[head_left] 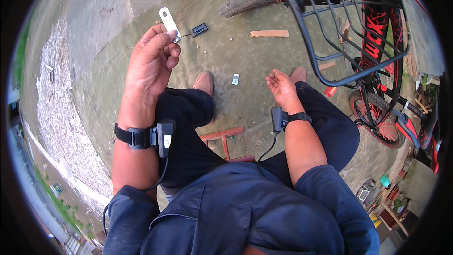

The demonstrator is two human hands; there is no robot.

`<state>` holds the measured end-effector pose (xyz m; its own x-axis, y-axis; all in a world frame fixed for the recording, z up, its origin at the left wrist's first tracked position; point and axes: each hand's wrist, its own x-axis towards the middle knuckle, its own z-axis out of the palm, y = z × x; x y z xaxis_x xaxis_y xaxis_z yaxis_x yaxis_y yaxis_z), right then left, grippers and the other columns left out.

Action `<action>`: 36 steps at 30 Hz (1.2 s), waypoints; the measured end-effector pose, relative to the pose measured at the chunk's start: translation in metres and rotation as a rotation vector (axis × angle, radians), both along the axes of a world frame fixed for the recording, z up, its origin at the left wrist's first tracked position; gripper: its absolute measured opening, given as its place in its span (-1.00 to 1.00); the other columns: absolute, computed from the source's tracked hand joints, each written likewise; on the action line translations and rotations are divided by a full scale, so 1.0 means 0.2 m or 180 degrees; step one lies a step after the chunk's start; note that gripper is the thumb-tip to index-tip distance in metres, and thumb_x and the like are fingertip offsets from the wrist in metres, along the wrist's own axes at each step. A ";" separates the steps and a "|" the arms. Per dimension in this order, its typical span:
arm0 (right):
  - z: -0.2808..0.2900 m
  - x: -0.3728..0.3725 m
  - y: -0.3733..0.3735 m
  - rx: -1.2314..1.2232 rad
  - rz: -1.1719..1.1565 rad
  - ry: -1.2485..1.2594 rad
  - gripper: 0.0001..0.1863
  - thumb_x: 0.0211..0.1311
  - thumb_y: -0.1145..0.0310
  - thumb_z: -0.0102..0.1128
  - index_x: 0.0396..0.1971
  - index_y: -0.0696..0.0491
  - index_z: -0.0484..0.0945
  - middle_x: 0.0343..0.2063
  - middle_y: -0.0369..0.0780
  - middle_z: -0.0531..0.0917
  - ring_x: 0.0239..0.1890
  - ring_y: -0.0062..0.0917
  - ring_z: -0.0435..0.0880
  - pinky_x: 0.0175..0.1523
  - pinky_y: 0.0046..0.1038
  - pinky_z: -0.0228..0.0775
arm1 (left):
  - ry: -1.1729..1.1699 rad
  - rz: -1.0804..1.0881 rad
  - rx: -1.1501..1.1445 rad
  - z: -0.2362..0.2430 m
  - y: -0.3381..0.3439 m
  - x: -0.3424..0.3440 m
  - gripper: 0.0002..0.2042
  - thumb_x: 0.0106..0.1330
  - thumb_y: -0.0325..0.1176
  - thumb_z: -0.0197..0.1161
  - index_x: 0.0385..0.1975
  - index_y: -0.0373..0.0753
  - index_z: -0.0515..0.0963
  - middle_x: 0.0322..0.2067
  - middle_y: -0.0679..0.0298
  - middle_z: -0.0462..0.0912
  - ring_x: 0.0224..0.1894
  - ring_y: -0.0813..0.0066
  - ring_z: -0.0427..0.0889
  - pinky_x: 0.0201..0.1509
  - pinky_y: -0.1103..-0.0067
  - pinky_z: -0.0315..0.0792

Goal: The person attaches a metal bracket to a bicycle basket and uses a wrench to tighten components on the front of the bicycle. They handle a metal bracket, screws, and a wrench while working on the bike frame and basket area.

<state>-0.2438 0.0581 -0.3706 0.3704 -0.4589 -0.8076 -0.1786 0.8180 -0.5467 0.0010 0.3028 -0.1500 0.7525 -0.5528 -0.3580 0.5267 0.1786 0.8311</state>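
My left hand (153, 56) is raised at the upper left, its thumb and fingers pinching a flat light-coloured metal bracket (166, 18). A slot shows at the bracket's free end, and a shiny nut or bolt end (177, 39) sits by my fingertips. Palm up near my right knee is my right hand (284, 89), its fingers loosely bent and nothing visible in them. On the ground just right of my left hand lies a black folding hex key set (199, 29) with one key out. A small silvery metal clamp piece (235, 79) lies between my feet.
A black and red bicycle (373, 42) with a black wire basket (309, 42) stands close on the right. A wooden strip (269, 33) and small loose hardware (231, 39) lie on the concrete. Beneath me is a reddish wooden stool frame (224, 134). Tools and clutter fill the lower right.
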 end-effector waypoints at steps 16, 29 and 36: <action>-0.41 0.23 0.33 -0.0172 0.1703 0.1486 -0.88 0.28 0.33 0.20 -0.24 0.01 0.55 -0.54 -0.35 0.54 -0.55 -0.60 0.55 -0.47 -0.54 0.44 | 0.0388 0.0549 0.0053 -0.01 0.24 0.13 -0.83 0.28 -0.49 0.18 -0.16 -0.34 0.48 -0.38 0.26 0.58 -0.56 0.61 0.50 -0.58 0.73 0.26; -0.71 0.37 0.49 -0.0132 0.1766 0.2506 -0.83 0.27 0.26 0.25 -0.31 0.05 0.54 -0.55 -0.33 0.54 -0.60 -0.58 0.50 -0.55 -0.49 0.34 | 0.0787 0.0983 0.0902 -0.20 0.57 0.34 -0.79 0.32 -0.40 0.14 -0.11 -0.30 0.41 -0.34 0.26 0.45 -0.54 0.69 0.37 -0.57 0.80 0.24; -0.86 0.45 0.52 -0.0368 0.2068 0.2907 -0.77 0.22 0.22 0.31 -0.42 0.07 0.55 -0.57 -0.31 0.54 -0.64 -0.57 0.48 -0.57 -0.49 0.30 | 0.0914 0.1070 0.1237 -0.25 0.61 0.41 -0.77 0.29 -0.40 0.15 -0.10 -0.32 0.41 -0.33 0.24 0.46 -0.59 0.68 0.37 -0.60 0.80 0.25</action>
<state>-0.1537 0.1621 -0.5421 -0.1418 -0.4839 -0.8636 -0.9243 0.3770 -0.0594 0.0822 0.4258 -0.2003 0.7066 -0.0879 -0.7021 0.7076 0.0855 0.7014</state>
